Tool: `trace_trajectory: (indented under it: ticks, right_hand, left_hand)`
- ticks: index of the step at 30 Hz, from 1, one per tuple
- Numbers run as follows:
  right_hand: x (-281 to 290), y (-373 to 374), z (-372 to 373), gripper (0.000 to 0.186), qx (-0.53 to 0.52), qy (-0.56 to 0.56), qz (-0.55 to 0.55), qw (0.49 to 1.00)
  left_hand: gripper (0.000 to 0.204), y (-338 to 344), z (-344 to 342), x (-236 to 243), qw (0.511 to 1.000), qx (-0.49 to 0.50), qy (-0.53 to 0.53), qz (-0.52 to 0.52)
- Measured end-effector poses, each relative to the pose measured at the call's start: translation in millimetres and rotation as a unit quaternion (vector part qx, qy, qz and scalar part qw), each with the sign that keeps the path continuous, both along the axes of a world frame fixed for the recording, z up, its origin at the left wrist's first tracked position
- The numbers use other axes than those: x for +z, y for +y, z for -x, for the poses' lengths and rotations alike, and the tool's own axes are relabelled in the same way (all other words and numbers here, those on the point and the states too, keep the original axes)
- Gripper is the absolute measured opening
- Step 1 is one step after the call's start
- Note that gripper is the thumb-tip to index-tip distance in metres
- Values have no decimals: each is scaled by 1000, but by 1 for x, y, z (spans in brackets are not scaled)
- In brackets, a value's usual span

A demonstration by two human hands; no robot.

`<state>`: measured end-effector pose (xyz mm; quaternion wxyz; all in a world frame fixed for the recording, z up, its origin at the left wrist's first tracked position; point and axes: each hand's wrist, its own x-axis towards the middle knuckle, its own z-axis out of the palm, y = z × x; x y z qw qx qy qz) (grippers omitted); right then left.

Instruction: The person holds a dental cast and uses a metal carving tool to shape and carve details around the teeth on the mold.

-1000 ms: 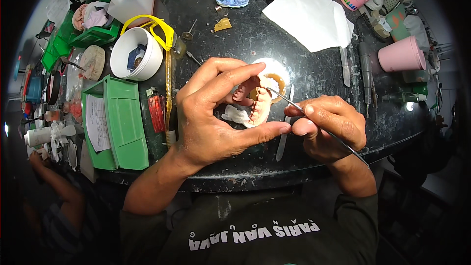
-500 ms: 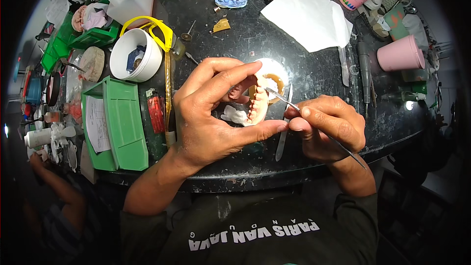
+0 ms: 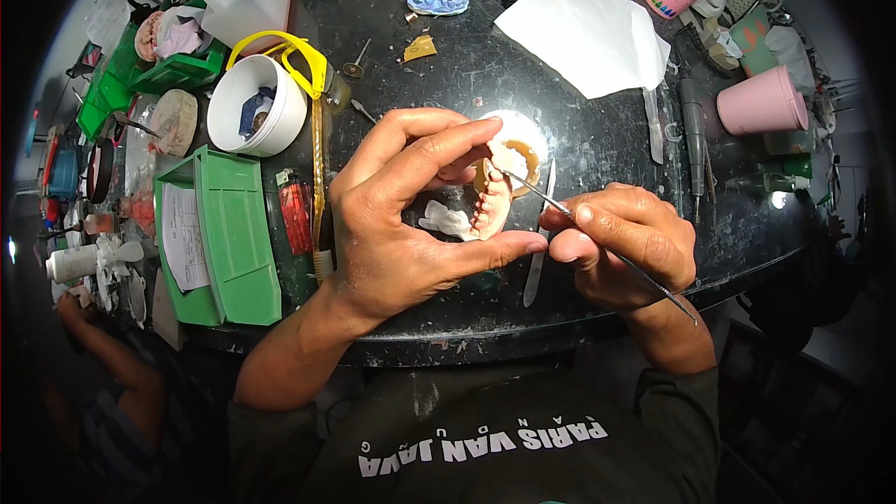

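Observation:
My left hand (image 3: 378, 205) is closed round a dental model (image 3: 498, 205), thumb at its near end and index finger at its far end. The model is pinkish, with a curved row of teeth along its left side. A white lump (image 3: 446, 220) shows inside the curve of my left hand; whether it is joined to the model I cannot tell. My right hand (image 3: 630, 243) grips a thin metal dental carver (image 3: 667, 295) like a pen. Its tip meets the model's upper part, near my left index finger. A metal knife (image 3: 535, 278) lies on the table between my hands.
Behind the model is a brightly lit round dish (image 3: 534, 138). A green tray (image 3: 238, 243), red lighter (image 3: 296, 215), white tub (image 3: 219, 112) and yellow glasses (image 3: 313, 70) stand left. White paper (image 3: 583, 33), a handpiece (image 3: 693, 145) and a pink cup (image 3: 761, 101) are right. Another person's arm (image 3: 121, 359) is far left.
The model has tilted very slightly, and the fingers behind it have shifted a little. The carver's tip has moved slightly left and stays against the model.

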<state>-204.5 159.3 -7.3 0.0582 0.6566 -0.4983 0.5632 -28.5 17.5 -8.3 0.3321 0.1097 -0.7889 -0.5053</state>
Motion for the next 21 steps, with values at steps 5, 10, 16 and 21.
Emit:
trace_trajectory:
  ticks: [5, 10, 16, 21]
  right_hand:
    - [1, 2, 2, 32, 3, -8, 10, 1000]
    - [1, 1, 2, 32, 10, 3, 0, 1000]
    - [1, 1, 2, 32, 13, -7, 7, 1000]
    - [0, 1, 3, 32, 14, -3, 6, 1000]
  left_hand:
    - [77, 1, 1, 0, 1000, 5, 3, 0]
    - [77, 1, 1, 1, 1000, 0, 4, 0]
    - [77, 2, 1, 0, 1000, 1, 10, 4]
    - [77, 3, 2, 1, 1000, 0, 12, -5]
